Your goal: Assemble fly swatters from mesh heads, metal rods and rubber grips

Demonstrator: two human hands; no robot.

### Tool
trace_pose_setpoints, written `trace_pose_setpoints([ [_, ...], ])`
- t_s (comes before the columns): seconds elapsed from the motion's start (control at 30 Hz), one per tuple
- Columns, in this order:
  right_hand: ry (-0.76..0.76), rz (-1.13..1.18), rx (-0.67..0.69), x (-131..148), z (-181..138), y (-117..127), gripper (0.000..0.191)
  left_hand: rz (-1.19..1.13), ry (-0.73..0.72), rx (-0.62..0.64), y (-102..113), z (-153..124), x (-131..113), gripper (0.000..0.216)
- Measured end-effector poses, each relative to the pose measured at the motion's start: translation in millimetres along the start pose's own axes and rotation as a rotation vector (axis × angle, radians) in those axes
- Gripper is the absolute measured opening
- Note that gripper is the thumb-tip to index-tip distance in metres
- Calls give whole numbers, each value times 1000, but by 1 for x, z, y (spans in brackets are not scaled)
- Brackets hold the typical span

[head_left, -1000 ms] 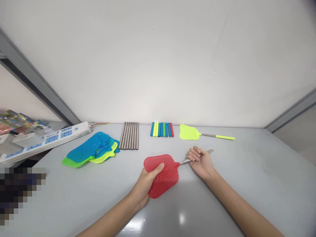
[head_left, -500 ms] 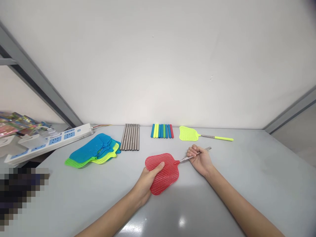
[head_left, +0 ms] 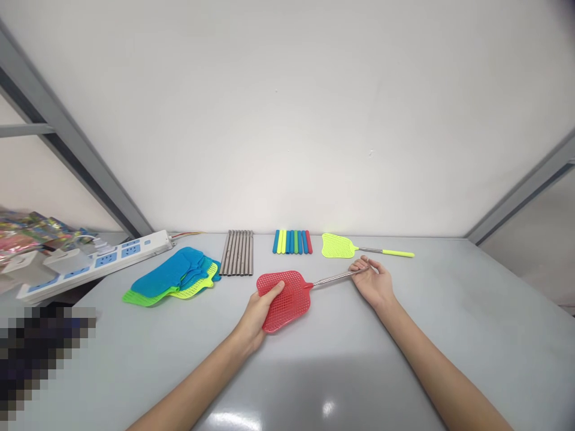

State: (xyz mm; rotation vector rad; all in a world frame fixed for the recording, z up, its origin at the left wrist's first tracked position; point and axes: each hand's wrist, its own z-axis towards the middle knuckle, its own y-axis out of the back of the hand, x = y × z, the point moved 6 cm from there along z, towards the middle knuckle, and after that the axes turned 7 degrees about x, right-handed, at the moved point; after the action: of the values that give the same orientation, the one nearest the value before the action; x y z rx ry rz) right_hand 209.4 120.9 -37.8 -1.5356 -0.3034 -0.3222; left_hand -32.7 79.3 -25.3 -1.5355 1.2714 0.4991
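1. The red fly swatter (head_left: 285, 297) lies low over the grey counter (head_left: 404, 359), in front of me and near its middle. My left hand (head_left: 259, 311) is clamped on the near edge of the mesh head, thumb on top.
2. Its thin metal rod (head_left: 335, 278) now shows much longer than half a second ago: the rod has been pulled out, and my right hand (head_left: 372, 278) has slid to its far tip. I judge the telescoping handle is being extended.
3. The right hand's fingers are loosely curled, pinching the rod's end; the palm faces up.
4. The head is a red plastic grid, flat and unbent; the rod is bare steel with no grip on it.
5. Behind it lie a row of coloured grips (head_left: 291, 241), a bundle of metal rods (head_left: 238, 260) and a finished yellow swatter (head_left: 359, 246).
6. To the left sit stacked blue and green swatter heads (head_left: 173, 278) and a power strip (head_left: 99, 263).
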Motion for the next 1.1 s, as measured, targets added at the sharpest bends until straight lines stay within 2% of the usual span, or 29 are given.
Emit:
trace_pose_setpoints([
  [0.23,24,12,-26,1,1,3,12,-31,-42,-13,3,3,1,31],
  [0.7,137,66,-29,7,-3,3,26,-30,-74,42,2,2,0,32],
  [1.1,24,26,-46,-7,-9,1,18,-57,-107,58,1,-1,-3,32],
])
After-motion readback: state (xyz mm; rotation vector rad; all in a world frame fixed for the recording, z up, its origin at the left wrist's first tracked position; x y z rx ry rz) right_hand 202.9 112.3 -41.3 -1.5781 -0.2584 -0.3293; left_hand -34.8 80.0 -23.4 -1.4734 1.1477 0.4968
